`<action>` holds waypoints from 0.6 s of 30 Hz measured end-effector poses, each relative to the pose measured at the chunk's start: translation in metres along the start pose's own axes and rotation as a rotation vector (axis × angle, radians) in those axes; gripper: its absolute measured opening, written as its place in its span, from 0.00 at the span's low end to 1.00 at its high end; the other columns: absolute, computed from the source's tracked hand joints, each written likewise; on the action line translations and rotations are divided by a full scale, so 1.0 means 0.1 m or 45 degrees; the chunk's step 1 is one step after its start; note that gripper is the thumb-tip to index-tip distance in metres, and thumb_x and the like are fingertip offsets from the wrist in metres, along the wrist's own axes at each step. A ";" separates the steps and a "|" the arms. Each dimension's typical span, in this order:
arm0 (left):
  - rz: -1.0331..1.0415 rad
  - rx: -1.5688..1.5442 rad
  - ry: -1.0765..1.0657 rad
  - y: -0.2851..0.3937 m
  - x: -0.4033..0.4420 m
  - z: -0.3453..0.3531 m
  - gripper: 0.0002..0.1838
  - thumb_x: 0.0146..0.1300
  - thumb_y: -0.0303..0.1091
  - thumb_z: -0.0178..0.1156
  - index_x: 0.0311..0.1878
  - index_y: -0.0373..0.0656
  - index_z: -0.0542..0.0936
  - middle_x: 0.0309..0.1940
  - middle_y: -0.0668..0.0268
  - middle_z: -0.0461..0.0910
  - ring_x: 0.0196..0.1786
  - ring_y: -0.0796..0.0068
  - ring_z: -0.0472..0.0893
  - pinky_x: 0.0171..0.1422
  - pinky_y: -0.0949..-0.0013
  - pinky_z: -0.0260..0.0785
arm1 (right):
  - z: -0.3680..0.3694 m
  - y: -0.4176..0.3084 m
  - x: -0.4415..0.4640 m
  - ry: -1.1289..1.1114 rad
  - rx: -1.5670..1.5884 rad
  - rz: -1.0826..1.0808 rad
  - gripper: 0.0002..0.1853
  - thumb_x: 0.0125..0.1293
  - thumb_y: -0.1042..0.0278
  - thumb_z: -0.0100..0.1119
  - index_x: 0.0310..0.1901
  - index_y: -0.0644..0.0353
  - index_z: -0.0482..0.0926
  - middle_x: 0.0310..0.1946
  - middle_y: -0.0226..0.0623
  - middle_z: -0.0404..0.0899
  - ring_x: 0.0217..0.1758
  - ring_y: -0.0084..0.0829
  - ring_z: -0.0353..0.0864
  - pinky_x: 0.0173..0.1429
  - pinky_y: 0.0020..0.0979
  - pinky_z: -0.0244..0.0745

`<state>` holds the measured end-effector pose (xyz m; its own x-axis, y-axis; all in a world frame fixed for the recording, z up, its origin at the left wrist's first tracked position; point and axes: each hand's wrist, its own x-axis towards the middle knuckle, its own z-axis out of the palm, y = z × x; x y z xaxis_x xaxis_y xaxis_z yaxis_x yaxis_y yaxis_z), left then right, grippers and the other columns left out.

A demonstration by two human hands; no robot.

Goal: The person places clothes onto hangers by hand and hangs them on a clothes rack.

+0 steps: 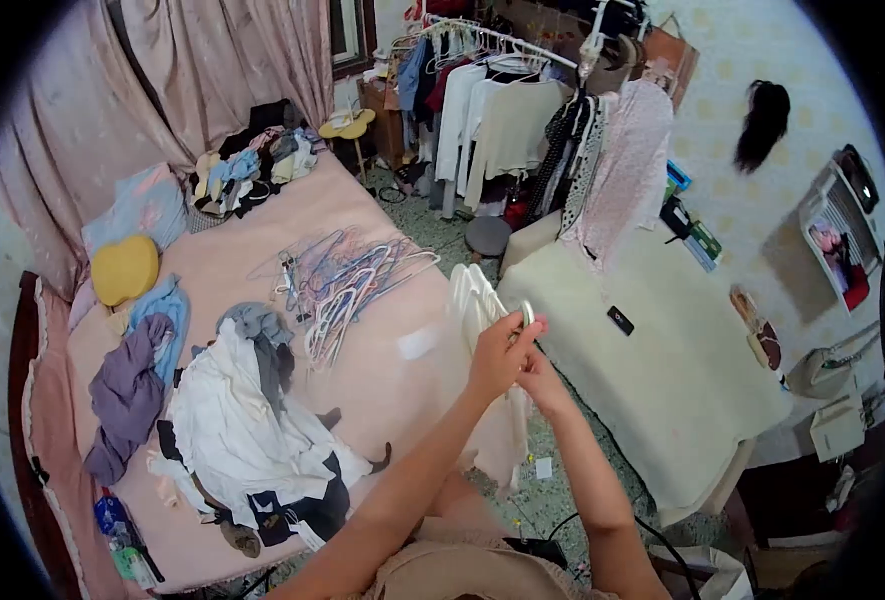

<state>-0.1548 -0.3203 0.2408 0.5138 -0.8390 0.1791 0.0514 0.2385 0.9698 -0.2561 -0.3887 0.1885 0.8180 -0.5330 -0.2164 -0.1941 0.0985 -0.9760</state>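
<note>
Both hands are together in front of me, over the right edge of the bed. My left hand (498,352) is closed at the top of a white garment (470,300) that hangs down beside the bed. Just right of it and touching it, my right hand (539,378) is closed near a small pale, curved piece, perhaps a hanger hook (527,312). The fingers partly hide what they grip. A heap of hangers (347,290) lies on the pink bed (362,205), left of my hands.
Left on the bed are a white clothes pile (237,420), purple clothing (132,385) and a yellow cushion (124,270). A phone (620,320) rests on the pale-covered surface (682,400) at right. Behind stand a clothes rack (502,38) and a stool (487,236).
</note>
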 end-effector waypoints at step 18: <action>0.198 -0.044 -0.274 0.33 0.81 1.92 0.13 0.61 0.35 0.56 0.43 0.34 0.79 0.35 0.63 0.82 0.38 0.78 0.80 0.43 0.75 0.70 | -1.92 -0.72 -0.65 0.250 0.092 -0.198 0.11 0.58 0.69 0.57 0.42 0.63 0.74 0.34 0.25 0.76 0.35 0.15 0.73 0.39 0.20 0.67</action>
<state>-0.2755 -0.4741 0.3190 0.3239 -0.8749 0.3601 0.0175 0.3861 0.9223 -0.3989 -0.5222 0.2769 0.7126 -0.6989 -0.0618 -0.0293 0.0583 -0.9979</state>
